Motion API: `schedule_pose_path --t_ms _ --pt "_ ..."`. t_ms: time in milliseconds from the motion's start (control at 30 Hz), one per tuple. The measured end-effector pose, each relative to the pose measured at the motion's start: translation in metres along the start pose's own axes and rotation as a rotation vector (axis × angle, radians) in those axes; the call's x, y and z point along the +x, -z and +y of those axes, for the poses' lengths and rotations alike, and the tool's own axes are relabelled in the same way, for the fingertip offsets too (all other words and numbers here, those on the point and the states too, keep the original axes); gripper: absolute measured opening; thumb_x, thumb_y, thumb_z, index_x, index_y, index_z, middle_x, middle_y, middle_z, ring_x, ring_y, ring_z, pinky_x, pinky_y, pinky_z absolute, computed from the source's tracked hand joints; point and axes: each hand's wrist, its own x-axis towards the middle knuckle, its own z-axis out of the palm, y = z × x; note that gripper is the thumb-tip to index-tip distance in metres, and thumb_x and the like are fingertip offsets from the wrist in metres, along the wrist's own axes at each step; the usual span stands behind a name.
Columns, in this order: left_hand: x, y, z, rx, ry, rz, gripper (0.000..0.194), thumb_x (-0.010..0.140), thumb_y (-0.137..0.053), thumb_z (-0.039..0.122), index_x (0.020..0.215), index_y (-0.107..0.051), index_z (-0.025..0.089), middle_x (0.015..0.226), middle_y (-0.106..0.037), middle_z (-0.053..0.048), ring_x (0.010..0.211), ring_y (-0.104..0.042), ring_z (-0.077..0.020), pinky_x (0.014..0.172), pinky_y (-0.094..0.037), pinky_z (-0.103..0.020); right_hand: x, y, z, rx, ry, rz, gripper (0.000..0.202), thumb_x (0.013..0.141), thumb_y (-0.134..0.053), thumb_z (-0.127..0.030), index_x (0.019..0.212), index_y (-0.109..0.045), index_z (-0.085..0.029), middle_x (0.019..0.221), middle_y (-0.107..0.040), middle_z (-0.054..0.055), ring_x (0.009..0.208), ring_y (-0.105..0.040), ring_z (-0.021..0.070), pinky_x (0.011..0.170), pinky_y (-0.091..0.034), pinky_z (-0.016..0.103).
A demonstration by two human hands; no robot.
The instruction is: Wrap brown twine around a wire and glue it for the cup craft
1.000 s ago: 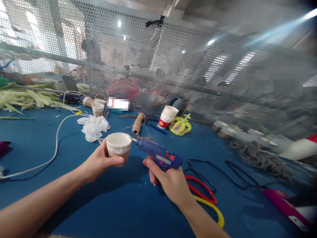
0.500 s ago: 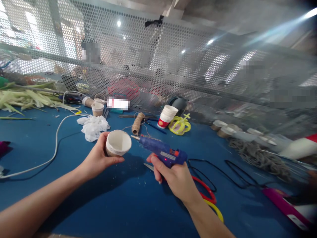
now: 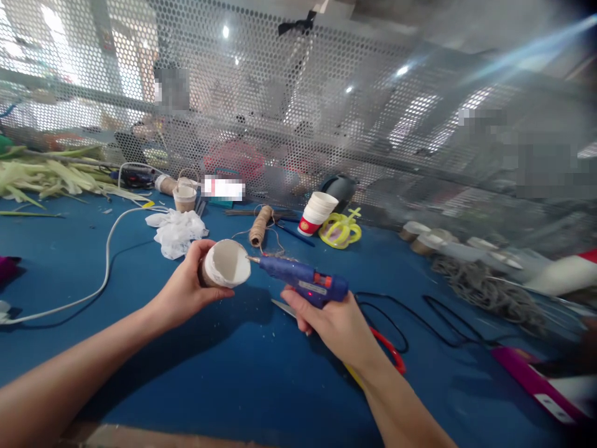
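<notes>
My left hand (image 3: 196, 283) is closed around a paper cup (image 3: 228, 262), its mouth tilted toward me and to the right. White material lines the cup's rim, and its side looks brownish where it shows. In my right hand (image 3: 326, 317) is a blue hot glue gun (image 3: 298, 277) with a small red light lit. Its metal nozzle points left and reaches the cup's right rim; whether it touches, I cannot tell. Under my right wrist lie scissors (image 3: 389, 348) with red and yellow handles, partly hidden by the hand.
Behind my hands are a twine spool (image 3: 260, 226), stacked paper cups (image 3: 318, 211), a yellow pumpkin-shaped piece (image 3: 340, 230) and crumpled white lace (image 3: 177, 233). Corn husks (image 3: 56, 177) lie far left. Grey cord (image 3: 485, 295) and a purple tool (image 3: 536, 382) lie right. A perforated metal screen (image 3: 261, 93) stands behind.
The glue gun's nozzle has come closer to the cup's rim. The cup has tilted a little more to the right. My right forearm now covers more of the scissors' yellow handle.
</notes>
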Motion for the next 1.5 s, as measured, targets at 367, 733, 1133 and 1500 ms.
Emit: schedule_pose_path --t_ms 367,733,1133,1500 --pt "-0.001 0.0 -0.002 0.129 -0.063 -0.006 0.052 0.061 -0.068 0.024 0.102 -0.037 0.02 0.097 -0.056 -0.002 0.091 -0.055 -0.0182 0.081 -0.043 -0.033 0.002 0.004 0.002 -0.066 -0.062 -0.108 0.03 0.071 -0.059 -0.044 0.06 -0.056 -0.016 0.039 -0.051 -0.002 0.038 -0.048 0.0094 0.042 -0.043 0.021" --pt "-0.001 0.003 -0.004 0.222 -0.122 -0.009 0.052 0.063 -0.068 0.026 0.105 -0.037 0.02 0.102 -0.055 -0.005 0.096 -0.055 -0.0212 0.083 -0.044 -0.037 0.002 0.005 -0.003 -0.047 -0.091 -0.128 0.031 0.073 -0.058 -0.043 0.061 -0.055 -0.016 0.039 -0.049 -0.002 0.037 -0.047 0.0086 0.042 -0.043 0.021" --pt "-0.002 0.003 -0.003 0.156 -0.075 -0.052 0.055 0.061 -0.07 0.026 0.106 -0.04 0.02 0.102 -0.056 -0.004 0.096 -0.054 -0.0213 0.084 -0.044 -0.035 0.003 0.011 -0.003 -0.001 -0.102 -0.207 0.034 0.073 -0.058 -0.044 0.054 -0.053 -0.016 0.038 -0.049 -0.002 0.037 -0.046 0.0081 0.042 -0.042 0.021" --pt "-0.001 0.005 -0.006 0.092 -0.041 -0.168 0.058 0.061 -0.07 0.03 0.108 -0.039 0.019 0.103 -0.055 -0.005 0.096 -0.054 -0.0211 0.084 -0.045 -0.035 0.005 0.017 -0.001 0.023 -0.104 -0.207 0.032 0.073 -0.059 -0.043 0.059 -0.055 -0.014 0.038 -0.048 -0.003 0.035 -0.044 0.0066 0.039 -0.039 0.019"
